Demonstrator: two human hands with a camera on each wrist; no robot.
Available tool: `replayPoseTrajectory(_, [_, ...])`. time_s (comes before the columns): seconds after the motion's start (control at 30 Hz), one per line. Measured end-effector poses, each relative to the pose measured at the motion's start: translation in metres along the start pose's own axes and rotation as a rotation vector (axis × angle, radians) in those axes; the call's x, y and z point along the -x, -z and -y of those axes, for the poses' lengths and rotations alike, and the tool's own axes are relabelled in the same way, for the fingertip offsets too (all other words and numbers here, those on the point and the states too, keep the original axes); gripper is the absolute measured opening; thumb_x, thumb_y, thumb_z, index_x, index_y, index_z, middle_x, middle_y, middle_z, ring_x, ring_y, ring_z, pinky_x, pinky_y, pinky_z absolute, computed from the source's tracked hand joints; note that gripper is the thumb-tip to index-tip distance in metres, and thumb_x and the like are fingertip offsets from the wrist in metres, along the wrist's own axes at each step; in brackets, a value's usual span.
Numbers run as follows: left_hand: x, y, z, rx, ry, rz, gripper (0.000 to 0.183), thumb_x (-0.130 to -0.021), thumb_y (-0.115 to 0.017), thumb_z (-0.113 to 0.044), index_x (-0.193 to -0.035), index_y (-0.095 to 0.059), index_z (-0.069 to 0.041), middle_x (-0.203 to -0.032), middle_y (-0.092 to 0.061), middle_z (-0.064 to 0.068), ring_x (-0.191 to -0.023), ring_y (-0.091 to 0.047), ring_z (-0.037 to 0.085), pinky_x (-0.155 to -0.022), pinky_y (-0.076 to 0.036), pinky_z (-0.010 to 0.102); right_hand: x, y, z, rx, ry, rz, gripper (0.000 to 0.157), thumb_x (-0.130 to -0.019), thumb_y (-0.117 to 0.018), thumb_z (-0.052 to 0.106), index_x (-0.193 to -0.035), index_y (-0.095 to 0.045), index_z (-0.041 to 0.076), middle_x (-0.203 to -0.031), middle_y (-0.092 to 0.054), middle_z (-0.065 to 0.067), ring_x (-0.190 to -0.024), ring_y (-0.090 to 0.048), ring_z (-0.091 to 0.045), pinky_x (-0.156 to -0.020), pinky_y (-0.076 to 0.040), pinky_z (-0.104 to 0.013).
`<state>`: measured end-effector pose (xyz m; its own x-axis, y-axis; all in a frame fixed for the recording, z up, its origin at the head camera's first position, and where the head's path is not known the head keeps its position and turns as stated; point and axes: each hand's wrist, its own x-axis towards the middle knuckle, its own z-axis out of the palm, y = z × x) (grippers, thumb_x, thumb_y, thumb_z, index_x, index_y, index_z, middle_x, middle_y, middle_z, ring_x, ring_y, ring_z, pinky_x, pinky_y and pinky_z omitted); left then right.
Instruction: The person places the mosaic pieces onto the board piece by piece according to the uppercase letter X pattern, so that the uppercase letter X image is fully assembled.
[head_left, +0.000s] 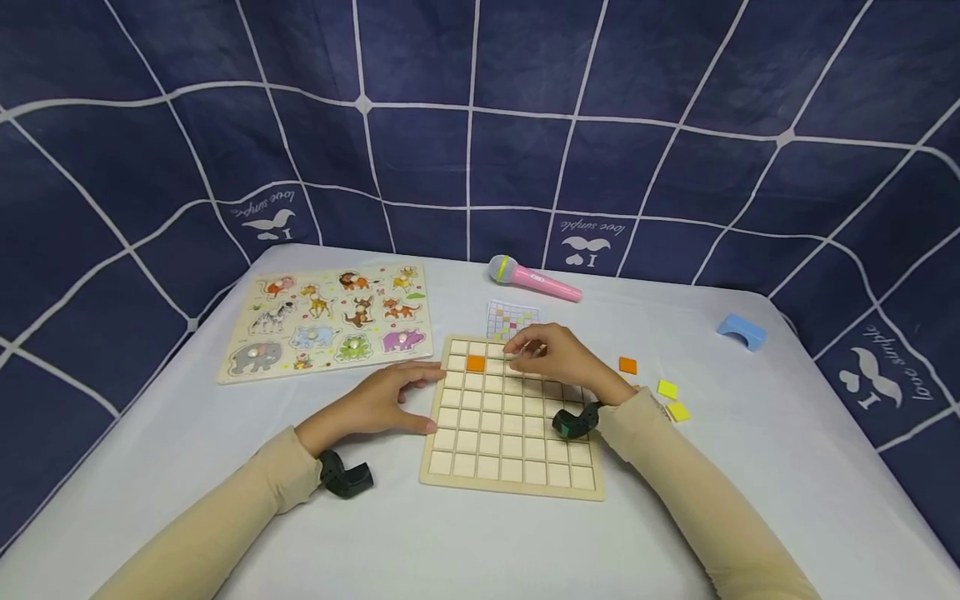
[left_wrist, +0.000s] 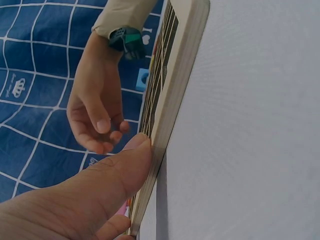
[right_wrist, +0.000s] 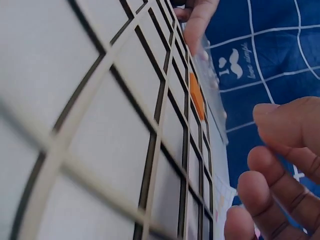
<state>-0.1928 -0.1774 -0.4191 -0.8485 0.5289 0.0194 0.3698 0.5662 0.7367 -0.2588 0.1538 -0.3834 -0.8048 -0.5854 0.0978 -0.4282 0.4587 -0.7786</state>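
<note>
A wooden grid board lies on the white table, with one orange square tile set in its second row, second column from the left. My left hand rests against the board's left edge, thumb and fingers spread along it; the left wrist view shows the thumb touching the rim. Over the upper part of the grid hovers my right hand, its fingers loosely bent. Between the right thumb and fingers there is a gap with nothing in it.
Right of the board lie a loose orange tile and yellow tiles, partly by the right wrist. Behind it are a printed pattern card and a pink microphone. An animal puzzle lies left, a blue arch block far right.
</note>
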Motion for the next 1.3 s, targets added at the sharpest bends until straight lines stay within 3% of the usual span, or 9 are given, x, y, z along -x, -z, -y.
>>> replayPoseTrajectory(0.3, [-0.001,0.001,0.0,0.004,0.001,0.007,0.082,-0.083,-0.097,-0.03,-0.152,-0.062,-0.004,-0.165,-0.049,0.018,-0.126,-0.06,0.029,-0.085,-0.049,0.03,0.025,0.018,-0.006,0.01,0.076,-0.073,0.019,-0.097,-0.078,0.002,-0.115,-0.078,-0.004,-0.108,-0.078,-0.015,-0.093,-0.065,-0.022,-0.084,-0.056,-0.032])
replayPoseTrajectory(0.7, [-0.001,0.001,-0.002,0.012,0.011,0.008,0.081,-0.082,-0.097,-0.029,-0.152,-0.062,-0.004,-0.165,-0.048,0.018,-0.128,-0.06,0.031,-0.086,-0.049,0.031,0.054,0.041,-0.02,0.014,0.026,-0.097,0.017,-0.099,-0.075,0.0,-0.114,-0.077,-0.006,-0.109,-0.077,-0.019,-0.092,-0.064,-0.016,-0.084,-0.055,-0.027])
replayPoseTrajectory(0.97, [-0.001,0.001,-0.002,0.006,0.013,0.011,0.082,-0.083,-0.096,-0.03,-0.152,-0.062,-0.005,-0.166,-0.048,0.018,-0.13,-0.06,0.032,-0.088,-0.05,0.033,0.074,0.06,-0.031,0.022,-0.036,-0.096,0.016,-0.099,-0.074,-0.002,-0.115,-0.077,-0.006,-0.11,-0.076,-0.016,-0.093,-0.062,-0.015,-0.081,-0.055,-0.026])
replayPoseTrajectory(1.3, [-0.001,0.002,-0.003,-0.001,0.007,0.01,0.082,-0.083,-0.097,-0.03,-0.152,-0.061,-0.004,-0.165,-0.048,0.019,-0.129,-0.06,0.031,-0.087,-0.05,0.032,0.088,0.086,-0.049,0.053,-0.174,-0.052,0.02,-0.102,-0.072,0.002,-0.119,-0.077,-0.005,-0.119,-0.075,-0.022,-0.085,-0.064,-0.023,-0.069,-0.055,-0.029])
